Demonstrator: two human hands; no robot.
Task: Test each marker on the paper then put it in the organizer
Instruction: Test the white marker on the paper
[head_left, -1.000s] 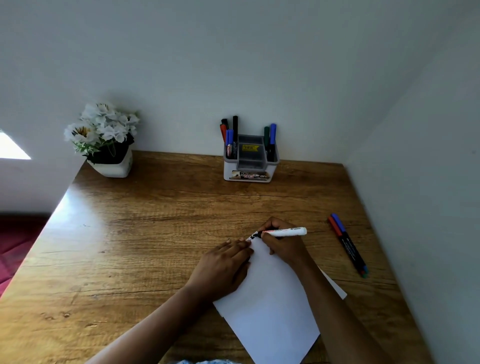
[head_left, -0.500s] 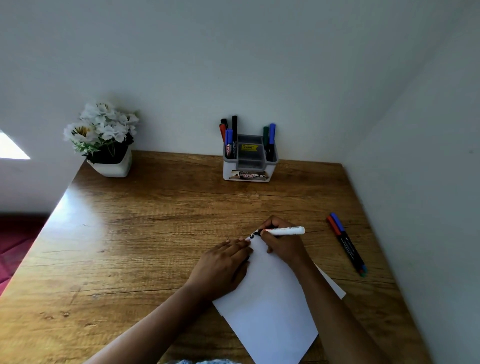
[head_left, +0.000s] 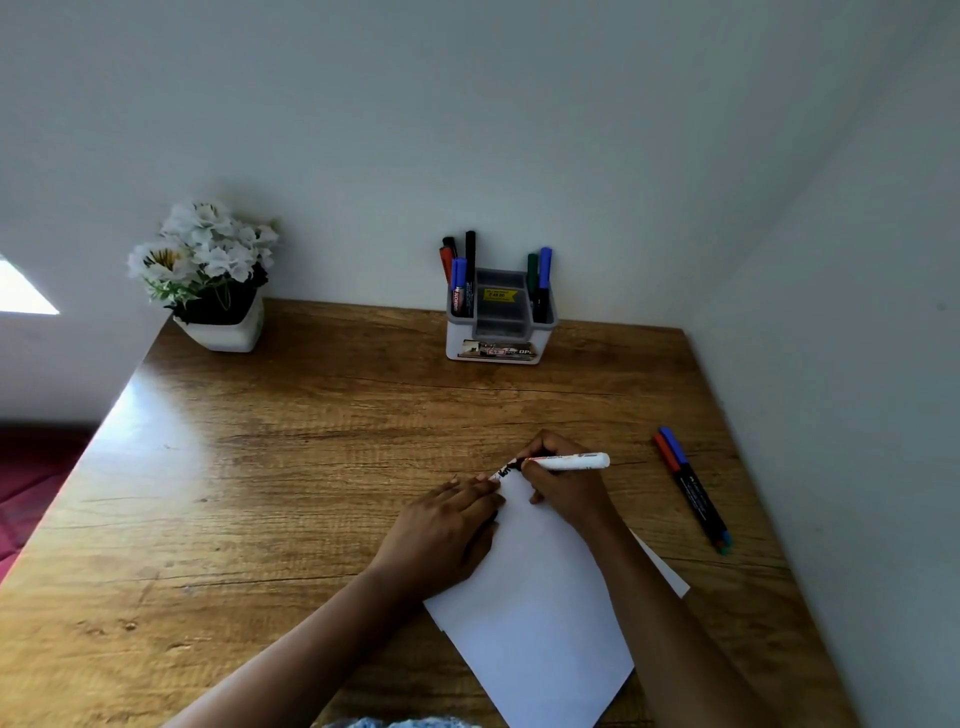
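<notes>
A white sheet of paper (head_left: 540, 597) lies tilted on the wooden desk (head_left: 291, 457). My left hand (head_left: 441, 530) rests flat on the paper's left edge, fingers straight. My right hand (head_left: 563, 483) grips a white-barrelled marker (head_left: 569, 461), its tip down at the sheet's far corner, where small dark marks show. A white and grey organizer (head_left: 498, 338) stands at the back against the wall and holds several markers. Two more markers, red-capped (head_left: 667, 457) and blue-capped (head_left: 675, 447), lie side by side on the desk to the right.
A white pot of white flowers (head_left: 208, 275) stands at the desk's back left corner. Walls close off the back and the right side. The desk's left edge drops to a red floor or cloth (head_left: 26, 478).
The marker tip has shifted only slightly at the paper's far corner. My left hand has stayed on the paper.
</notes>
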